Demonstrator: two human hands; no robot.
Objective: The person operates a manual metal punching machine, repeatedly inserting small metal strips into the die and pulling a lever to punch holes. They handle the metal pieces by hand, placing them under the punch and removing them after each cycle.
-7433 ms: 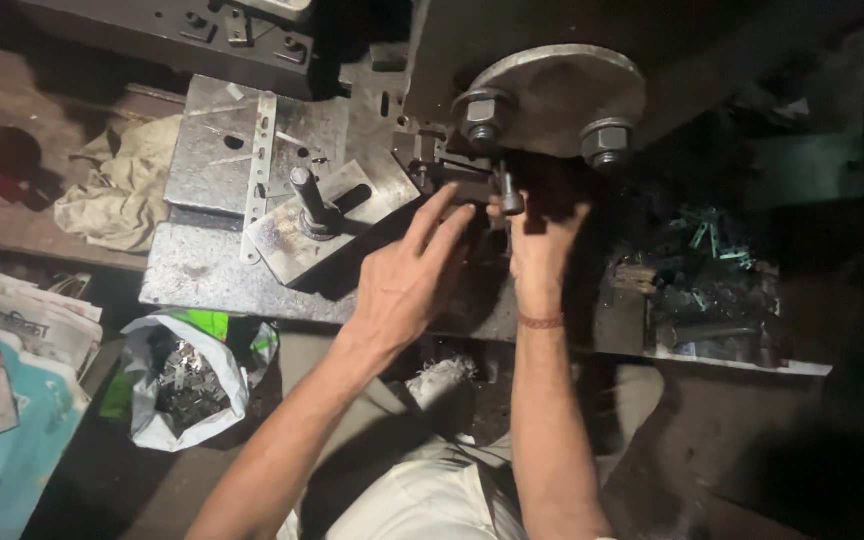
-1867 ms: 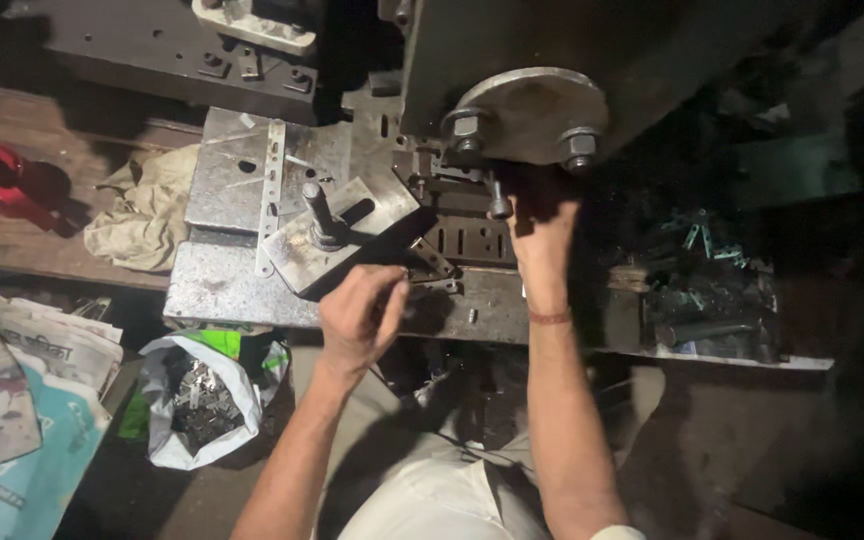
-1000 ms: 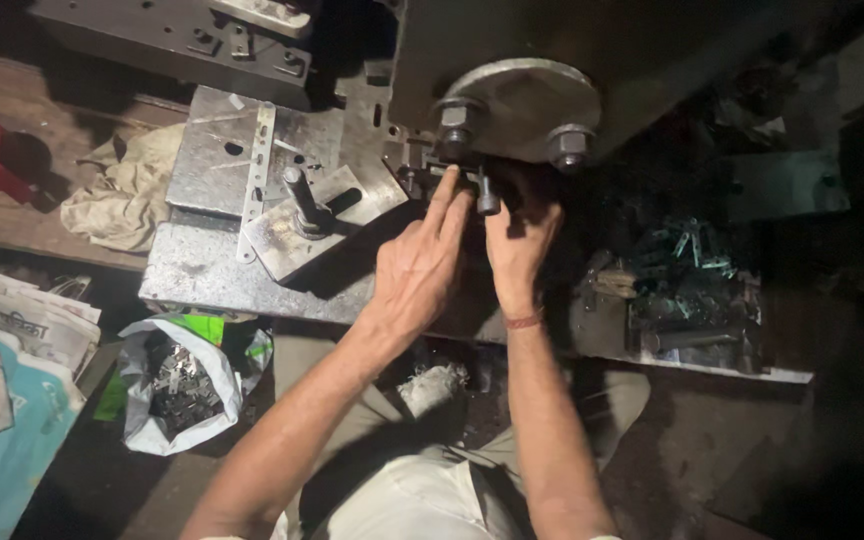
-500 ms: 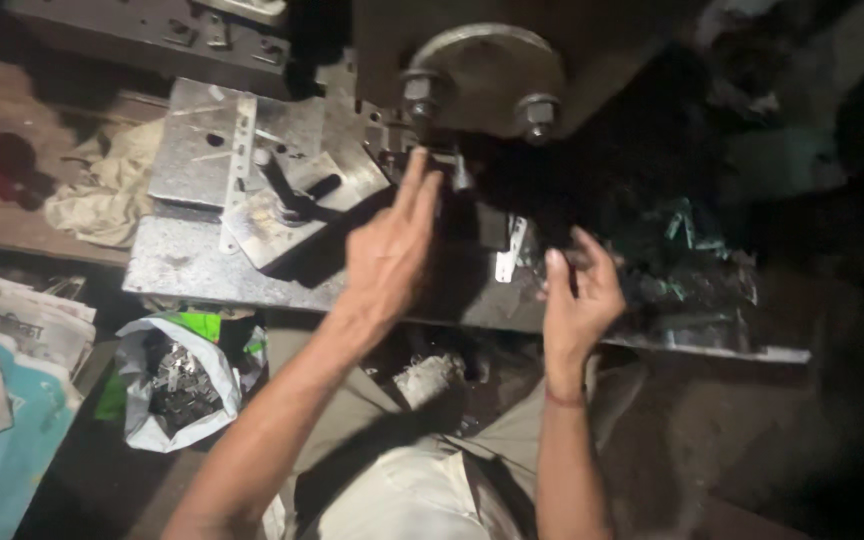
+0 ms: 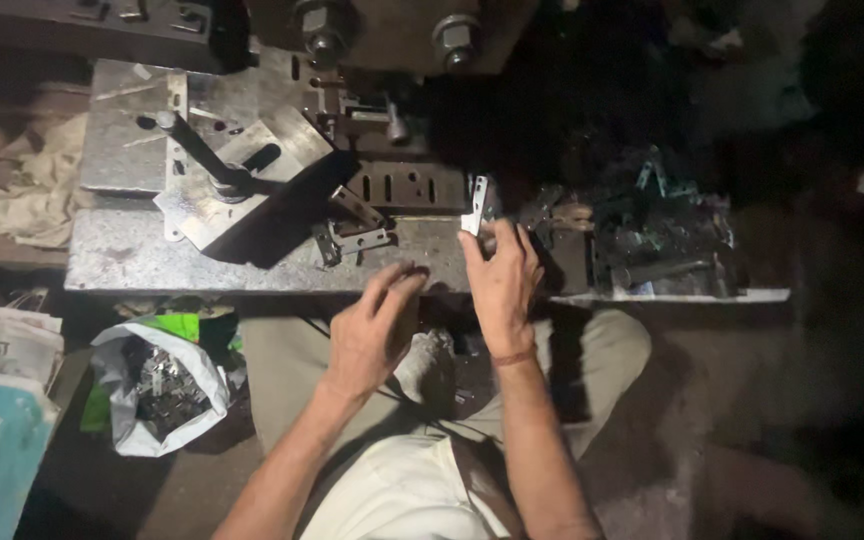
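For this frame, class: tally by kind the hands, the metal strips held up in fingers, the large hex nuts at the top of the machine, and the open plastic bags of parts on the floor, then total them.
Hands: 2, left hand and right hand
Held metal strip: 1
Large hex nuts: 2
Open plastic bag: 1
Total: 6

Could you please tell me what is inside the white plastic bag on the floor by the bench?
The white plastic bag gapes open at the top and shows a heap of small, dark metal pieces. How deep the heap goes cannot be seen, because the bag's sides cover the rest.
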